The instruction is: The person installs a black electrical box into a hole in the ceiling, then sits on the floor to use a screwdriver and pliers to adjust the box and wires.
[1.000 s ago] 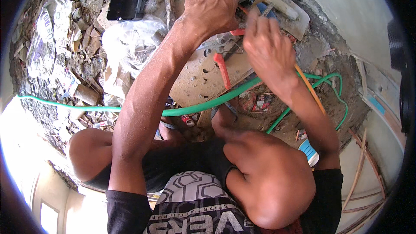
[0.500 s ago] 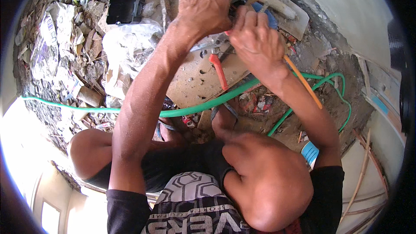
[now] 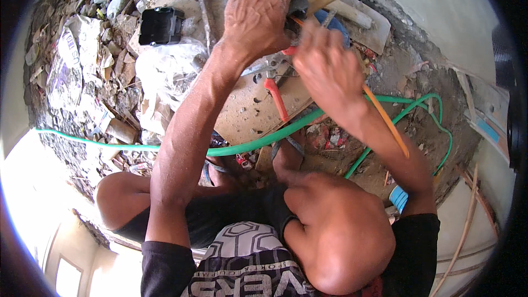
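Note:
My left hand (image 3: 256,19) is pressed over a dark, block-like object (image 3: 297,5), its fingers curled across the top. Most of that object is hidden, so its kind is unclear. A thin orange tube (image 3: 388,116) runs from beside it, under my right hand (image 3: 329,69), and back past my right forearm. My right hand is closed round the tube and smeared by motion. Just below the hands, red-handled pliers (image 3: 276,99) lie on a dusty board (image 3: 242,111). Beyond my right hand are a wooden handle (image 3: 323,1) and a partly covered blue object (image 3: 339,26).
A hammer (image 3: 207,19), an open black box (image 3: 160,25) and a clear plastic bag (image 3: 165,69) lie left of my left arm. A green hose (image 3: 264,141) crosses in front of my feet. Rubble and litter (image 3: 104,77) cover the left side; a wall (image 3: 456,16) rises at right.
My right hand has shifted slightly toward me, drawing the orange tube back along my forearm. A stretch of tube now shows between the hands. My left hand stays on the dark object.

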Demonstrator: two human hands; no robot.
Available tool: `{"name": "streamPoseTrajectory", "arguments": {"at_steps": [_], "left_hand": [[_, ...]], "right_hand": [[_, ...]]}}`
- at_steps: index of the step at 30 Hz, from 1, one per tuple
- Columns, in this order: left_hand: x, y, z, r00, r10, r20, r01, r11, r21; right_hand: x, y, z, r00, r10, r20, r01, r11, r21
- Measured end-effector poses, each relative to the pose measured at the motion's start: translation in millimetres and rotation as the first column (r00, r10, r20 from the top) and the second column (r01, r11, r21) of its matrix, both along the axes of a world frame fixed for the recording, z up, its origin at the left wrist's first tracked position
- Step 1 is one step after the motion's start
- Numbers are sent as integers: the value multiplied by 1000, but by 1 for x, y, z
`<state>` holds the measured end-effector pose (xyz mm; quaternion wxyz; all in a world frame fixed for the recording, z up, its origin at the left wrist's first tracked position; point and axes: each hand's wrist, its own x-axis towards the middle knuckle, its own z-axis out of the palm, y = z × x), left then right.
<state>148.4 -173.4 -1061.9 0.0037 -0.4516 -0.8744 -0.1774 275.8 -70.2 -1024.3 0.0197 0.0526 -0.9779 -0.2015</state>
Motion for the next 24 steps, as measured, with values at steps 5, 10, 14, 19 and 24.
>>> {"name": "streamPoseTrajectory", "arguments": {"at_steps": [5, 10, 14, 19, 24], "left_hand": [[-4, -7, -9, 997, -23, 70, 17, 997, 81], [-7, -13, -4, 984, -46, 170, 24, 991, 129], [-22, -25, 12, 866, -41, 498, -96, 965, 245], [-20, -51, 52, 600, -53, 798, -300, 910, 286], [-7, -55, 54, 383, -115, 917, -458, 838, 296]], "right_hand": [[22, 0, 17, 995, -98, 11, 99, 991, -88], [81, 32, 42, 970, -233, 77, 230, 758, -611], [90, 42, 33, 914, -386, 125, 271, 351, -896], [80, 28, 34, 868, -439, 232, 285, 58, -957], [70, 29, 26, 940, -336, 54, 110, 150, -983]]}}
